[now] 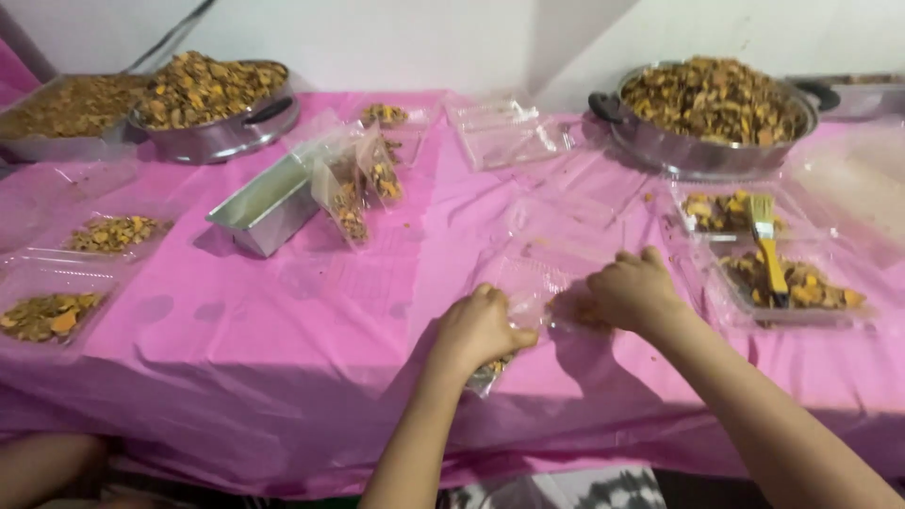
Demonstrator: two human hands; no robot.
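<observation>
Far left: two clear trays point(47, 316) of yellow-brown snack pieces on the pink tablecloth point(283, 358), a flat metal pan point(57, 118) and a heaped steel pot point(212, 108) behind. Further right, a rectangular metal tin point(264, 203) with filled small bags point(363, 184) leaning against it. Near the front edge, left hand point(481, 330) closed around a small clear plastic bag point(509, 325), snack pieces visible inside it below the fist. Just beside, right hand point(633, 290) curled, fingers bent down at the bag's mouth; whether pinching anything, cannot tell. Behind, empty clear lids point(509, 132). Far right: a large steel pan point(707, 113) of snacks, two filled trays point(792, 283), a yellow brush point(768, 245) lying across them.
</observation>
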